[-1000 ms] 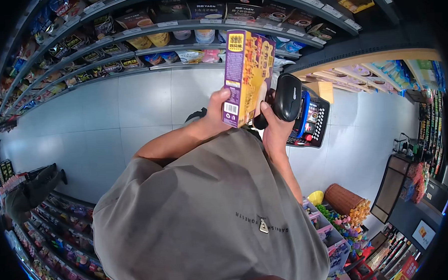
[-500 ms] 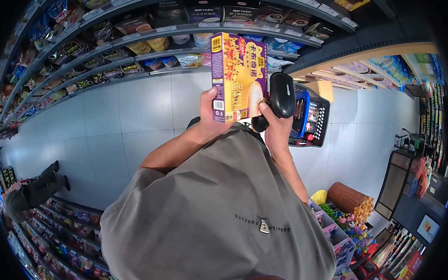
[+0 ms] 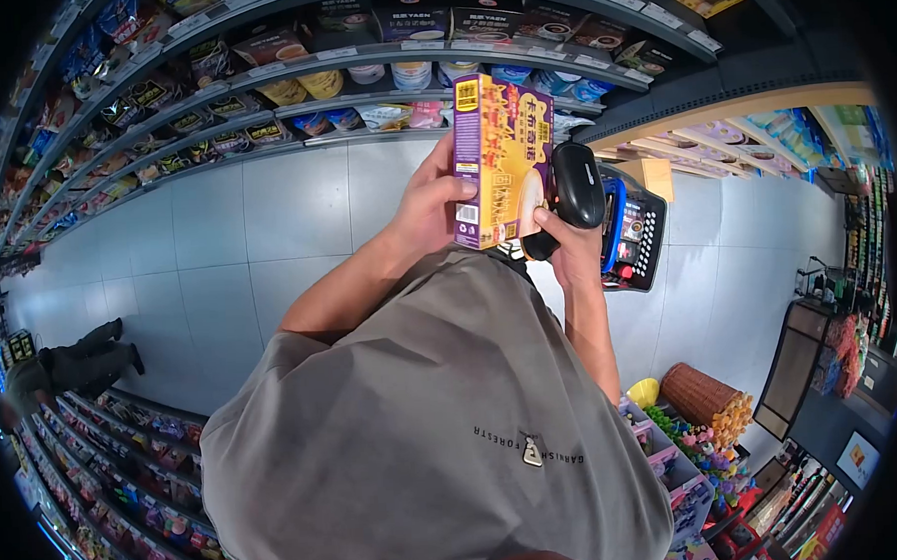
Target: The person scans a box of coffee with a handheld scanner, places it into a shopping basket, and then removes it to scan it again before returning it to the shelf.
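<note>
I count one purple box [image 3: 500, 158], one black scanner [image 3: 573, 189] just beside that box, one shopping basket [image 3: 635, 234] behind the scanner, and one wicker basket [image 3: 696, 401].

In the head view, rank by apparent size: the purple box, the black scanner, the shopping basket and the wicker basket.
1. purple box
2. shopping basket, partly hidden behind the scanner
3. wicker basket, close to the shopping basket, so unsure
4. black scanner

Box and scanner sit nearer the camera.

1. The print on the purple and yellow cardboard box [image 3: 498, 163] is too small to be read.
2. The black handheld scanner [image 3: 571, 195] is partly hidden behind that box.
3. The right hand [image 3: 572, 250] is partly covered by the scanner.
</note>
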{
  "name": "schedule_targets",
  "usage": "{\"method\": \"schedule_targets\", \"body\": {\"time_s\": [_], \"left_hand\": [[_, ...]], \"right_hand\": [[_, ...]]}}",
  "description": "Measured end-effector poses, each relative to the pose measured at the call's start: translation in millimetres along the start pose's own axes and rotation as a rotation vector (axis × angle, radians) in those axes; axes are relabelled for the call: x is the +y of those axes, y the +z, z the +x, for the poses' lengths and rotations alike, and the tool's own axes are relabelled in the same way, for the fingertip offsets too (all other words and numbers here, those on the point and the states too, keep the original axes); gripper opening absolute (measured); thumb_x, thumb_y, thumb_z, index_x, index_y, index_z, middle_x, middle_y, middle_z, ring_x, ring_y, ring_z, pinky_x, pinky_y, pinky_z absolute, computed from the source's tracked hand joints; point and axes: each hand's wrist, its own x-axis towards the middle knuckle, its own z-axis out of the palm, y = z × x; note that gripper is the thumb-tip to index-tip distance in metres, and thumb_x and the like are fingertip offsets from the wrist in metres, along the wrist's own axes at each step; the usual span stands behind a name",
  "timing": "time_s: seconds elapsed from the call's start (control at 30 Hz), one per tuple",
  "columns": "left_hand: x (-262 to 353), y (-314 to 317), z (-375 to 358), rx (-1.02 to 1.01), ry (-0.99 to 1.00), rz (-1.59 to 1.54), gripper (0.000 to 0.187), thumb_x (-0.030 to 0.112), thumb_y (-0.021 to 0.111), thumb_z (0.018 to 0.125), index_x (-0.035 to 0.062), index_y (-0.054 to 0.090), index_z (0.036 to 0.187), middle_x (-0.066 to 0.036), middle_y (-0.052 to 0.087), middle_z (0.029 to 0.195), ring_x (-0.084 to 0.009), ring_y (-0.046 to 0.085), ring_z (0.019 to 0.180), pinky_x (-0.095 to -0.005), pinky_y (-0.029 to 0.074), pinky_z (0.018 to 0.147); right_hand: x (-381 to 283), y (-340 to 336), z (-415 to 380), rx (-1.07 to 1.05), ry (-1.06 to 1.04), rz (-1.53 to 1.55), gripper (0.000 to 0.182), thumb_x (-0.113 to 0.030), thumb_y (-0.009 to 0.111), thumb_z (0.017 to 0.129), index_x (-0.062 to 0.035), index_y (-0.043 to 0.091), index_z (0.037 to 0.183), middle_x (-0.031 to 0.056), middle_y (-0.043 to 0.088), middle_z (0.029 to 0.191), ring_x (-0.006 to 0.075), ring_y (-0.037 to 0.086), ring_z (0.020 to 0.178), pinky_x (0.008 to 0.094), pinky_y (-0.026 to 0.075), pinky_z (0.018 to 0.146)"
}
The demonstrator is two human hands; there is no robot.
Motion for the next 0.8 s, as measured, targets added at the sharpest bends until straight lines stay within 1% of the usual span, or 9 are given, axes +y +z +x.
{"method": "schedule_targets", "body": {"time_s": [0.13,0.17,0.23,0.3,0.37,0.43,0.53,0.63,0.8], "left_hand": [[18.7,6.2,6.1,0.096,-0.13,-0.032,0.055,0.009,0.058,0.085,-0.0025,0.037,0.135,-0.019,0.055,0.126,-0.0265,0.06,0.113,-0.0417,0.051,0.096],[19.0,5.3,8.1,0.094,-0.133,-0.032,0.055,0.009,0.058,0.085,-0.0025,0.037,0.135,-0.019,0.055,0.126,-0.0265,0.06,0.113,-0.0417,0.051,0.096],[19.8,1.9,12.2,0.168,-0.201,0.064,0.051,0.011,0.062,0.086,-0.0036,0.04,0.13,-0.018,0.057,0.121,-0.0254,0.061,0.11,-0.0413,0.052,0.093],[15.0,7.2,9.5,0.188,-0.25,0.085,0.056,0.009,0.064,0.084,-0.0011,0.039,0.133,-0.015,0.056,0.124,-0.0228,0.059,0.111,-0.0386,0.048,0.097],[-3.7,14.0,0.2,0.129,-0.076,0.555,0.058,0.005,0.065,0.082,-0.0012,0.037,0.133,-0.012,0.055,0.121,-0.0191,0.057,0.111,-0.0351,0.046,0.096],[-2.3,15.1,1.1,0.122,-0.037,0.592,0.061,0.001,0.065,0.08,-0.002,0.035,0.133,-0.011,0.053,0.118,-0.0173,0.054,0.111,-0.0331,0.044,0.095],[5.9,14.5,8.0,0.205,-0.113,0.459,0.068,-0.004,0.058,0.076,-0.0039,0.029,0.138,-0.015,0.054,0.123,-0.022,0.057,0.112,-0.0347,0.046,0.097],[8.9,11.6,10.4,0.111,-0.11,0.413,0.071,0.0,0.061,0.075,-0.0081,0.026,0.137,-0.018,0.056,0.119,-0.0225,0.061,0.107,-0.034,0.049,0.093],[15.4,11.3,12.5,0.182,-0.201,0.187,0.055,-0.003,0.047,0.072,-0.0089,0.044,0.126,-0.02,0.058,0.121,-0.0282,0.064,0.105,-0.0404,0.052,0.092]], "right_hand": [[-1.9,-1.4,-4.1,0.031,-0.004,-0.219,0.056,0.007,0.076,0.071,-0.0007,0.056,0.122,0.0064,0.063,0.105,0.0165,0.062,0.096,0.0317,0.051,0.087],[-2.2,-2.4,-4.5,0.034,-0.004,-0.218,0.056,0.007,0.076,0.071,-0.0007,0.056,0.122,0.0064,0.063,0.105,0.0165,0.062,0.096,0.0317,0.051,0.087],[-1.2,-4.7,-5.2,0.097,0.087,-0.515,0.049,0.004,0.079,0.068,-0.0005,0.061,0.114,0.0051,0.065,0.098,0.0142,0.063,0.086,0.0299,0.052,0.078],[3.0,-0.1,-5.0,0.133,0.065,-0.477,0.043,0.003,0.079,0.068,-0.0005,0.063,0.108,0.0044,0.065,0.095,0.0122,0.061,0.079,0.0284,0.051,0.073],[6.8,3.0,-5.9,0.1,-0.024,-0.386,0.034,-0.003,0.078,0.072,-0.0016,0.062,0.101,0.0022,0.063,0.087,0.0085,0.058,0.073,0.0234,0.046,0.062],[4.8,7.3,-7.4,0.098,-0.045,-0.379,0.033,-0.003,0.078,0.072,-0.0014,0.062,0.101,0.0016,0.062,0.086,0.0086,0.058,0.074,0.0235,0.046,0.063],[-2.0,11.3,-10.7,0.106,-0.089,-0.358,0.031,-0.002,0.077,0.072,-0.0009,0.063,0.101,0.0005,0.062,0.086,0.0089,0.058,0.075,0.0236,0.046,0.065],[-5.3,9.8,-13.3,0.111,-0.017,-0.472,0.032,-0.002,0.077,0.073,-0.0002,0.064,0.101,0.0012,0.064,0.089,0.0091,0.059,0.078,0.0235,0.047,0.07],[-5.4,5.9,-8.5,0.131,-0.031,-0.482,0.035,-0.002,0.076,0.075,0.0006,0.065,0.108,0.0038,0.068,0.1,0.0078,0.06,0.084,0.0237,0.048,0.076]]}}
